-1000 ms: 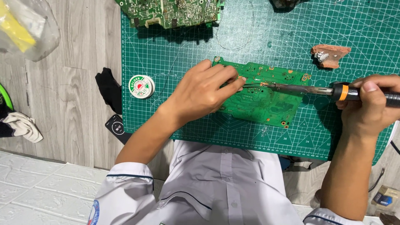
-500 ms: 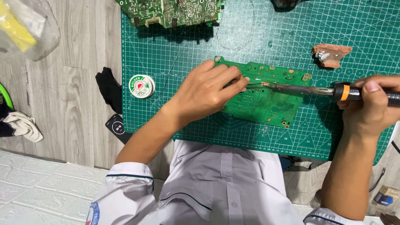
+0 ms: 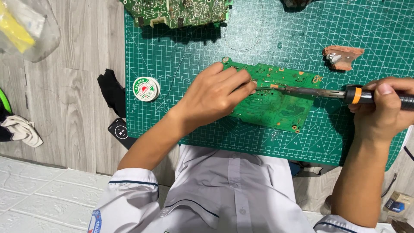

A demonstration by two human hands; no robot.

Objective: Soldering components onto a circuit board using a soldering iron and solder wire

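A green circuit board (image 3: 276, 97) is laid flat near the middle of the green cutting mat (image 3: 181, 56); its left part is covered by the left hand (image 3: 213, 97), fingers curled together, whether anything is pinched cannot be told; from the board's right, a soldering iron (image 3: 340, 92) is gripped in the closed right hand (image 3: 384, 112), tip touching the board; a solder reel (image 3: 146, 88) is seen left of the board, on the mat's edge.

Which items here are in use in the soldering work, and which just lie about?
In use: green circuit board, soldering iron, left hand, right hand.
Lying about: solder spool, second circuit board, black cloth, plastic bag, brown sponge.
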